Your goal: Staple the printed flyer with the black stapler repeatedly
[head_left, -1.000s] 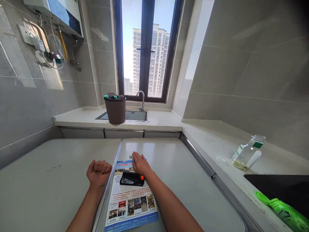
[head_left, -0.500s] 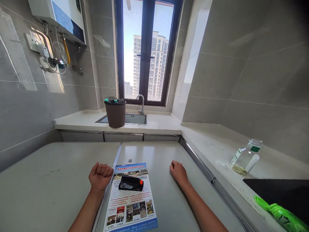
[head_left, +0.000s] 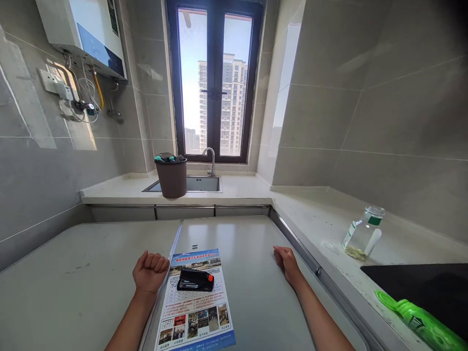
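My left hand [head_left: 150,272] rests as a closed fist on the table, beside the left edge of a printed flyer [head_left: 197,312]; nothing shows in it. Across the upper part of the flyer lies a black stapler [head_left: 195,280] with a red-orange end, touched by neither hand. On the right, my right hand [head_left: 287,263] is over the bare table surface, apart from the flyer, its fingers curled in and no object visible in them. Just above the flyer's top edge is a small dark piece [head_left: 195,246], too small to identify.
A brown bucket [head_left: 171,179] stands at the sink [head_left: 204,184] under the window. Along the right counter are a glass jar [head_left: 361,236], a black panel [head_left: 420,282] and a green bottle [head_left: 417,317]. The table [head_left: 91,273] has a lengthwise seam.
My right hand has shifted to the right, away from the flyer, and its fingers have loosened slightly. My left fist and the stapler stay put; the view has moved a little.
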Demonstrator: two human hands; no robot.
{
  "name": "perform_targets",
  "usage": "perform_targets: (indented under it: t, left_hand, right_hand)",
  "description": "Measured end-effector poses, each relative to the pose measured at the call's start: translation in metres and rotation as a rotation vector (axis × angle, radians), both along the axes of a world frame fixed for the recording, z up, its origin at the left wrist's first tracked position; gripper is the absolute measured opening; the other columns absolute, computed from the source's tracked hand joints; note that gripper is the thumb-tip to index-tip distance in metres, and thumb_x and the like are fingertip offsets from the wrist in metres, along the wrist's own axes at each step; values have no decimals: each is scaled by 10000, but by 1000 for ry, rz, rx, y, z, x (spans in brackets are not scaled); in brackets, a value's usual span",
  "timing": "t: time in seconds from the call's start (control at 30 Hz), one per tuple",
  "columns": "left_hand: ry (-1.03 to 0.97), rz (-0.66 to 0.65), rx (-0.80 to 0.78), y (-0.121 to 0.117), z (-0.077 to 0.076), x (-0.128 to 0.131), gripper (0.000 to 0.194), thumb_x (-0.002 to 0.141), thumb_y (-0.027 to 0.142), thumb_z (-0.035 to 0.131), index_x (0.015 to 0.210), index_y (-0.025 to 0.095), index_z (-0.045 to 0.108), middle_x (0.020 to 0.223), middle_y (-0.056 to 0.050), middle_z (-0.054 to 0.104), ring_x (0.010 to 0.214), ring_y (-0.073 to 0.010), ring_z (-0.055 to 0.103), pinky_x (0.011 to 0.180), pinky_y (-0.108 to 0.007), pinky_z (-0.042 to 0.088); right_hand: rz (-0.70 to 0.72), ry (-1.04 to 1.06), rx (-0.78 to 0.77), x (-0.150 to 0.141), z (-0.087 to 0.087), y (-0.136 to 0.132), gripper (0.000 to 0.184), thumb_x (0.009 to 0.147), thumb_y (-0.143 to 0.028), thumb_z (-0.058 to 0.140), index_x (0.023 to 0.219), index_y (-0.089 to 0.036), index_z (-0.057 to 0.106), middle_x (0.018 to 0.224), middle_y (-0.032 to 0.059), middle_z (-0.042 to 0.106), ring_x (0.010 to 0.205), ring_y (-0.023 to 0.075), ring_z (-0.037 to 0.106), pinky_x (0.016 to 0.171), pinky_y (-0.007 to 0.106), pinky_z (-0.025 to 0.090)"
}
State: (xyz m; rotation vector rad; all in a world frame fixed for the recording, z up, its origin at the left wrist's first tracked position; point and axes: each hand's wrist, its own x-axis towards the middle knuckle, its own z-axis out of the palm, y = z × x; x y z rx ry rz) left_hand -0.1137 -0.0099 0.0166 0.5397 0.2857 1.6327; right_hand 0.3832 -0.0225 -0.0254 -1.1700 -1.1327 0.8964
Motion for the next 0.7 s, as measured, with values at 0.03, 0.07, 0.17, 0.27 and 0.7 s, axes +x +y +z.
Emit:
perform_targets:
  t: [0.03,0.07,0.17,0.27,0.7]
  left_hand:
    - [14,1,2,0,0,0,668,888,335,637,604,191,50,511,58,41,395,-95,130,417,-285,222]
    - [23,0,3,1,0,1,671,887,338,638,604,191,48,510,58,39,392,-95,132,417,-284,223]
    - [10,-7,2,1,0,2,670,885,334,637,598,190,48,508,58,38,394,-96,130,416,-286,223]
    - [-25,-27,-12,0,1,2,659,893,327,624,591,192,53,512,56,35,405,-101,118,415,-294,218]
    - [-96,-94,-44,1,1,2,634,891,302,607,574,200,68,562,54,-12,447,-119,53,415,-309,198]
  right_hand:
    - [47,30,-13,1,0,-1,576,835,-567,636,557,-256,239,528,-85,211,493,91,165,477,270,165]
    - [92,52,-26,1,0,-1,600,833,-566,646,557,-258,212,530,-91,182,498,88,140,483,273,147]
    - [189,74,-50,1,1,-2,619,818,-549,669,551,-259,192,527,-96,160,498,84,127,493,275,131]
    - [274,78,-75,0,1,-3,624,806,-554,666,538,-262,184,511,-97,159,483,80,130,493,276,140]
    - [440,81,-126,0,6,-8,657,777,-575,687,504,-261,178,484,-106,142,465,74,137,505,282,164]
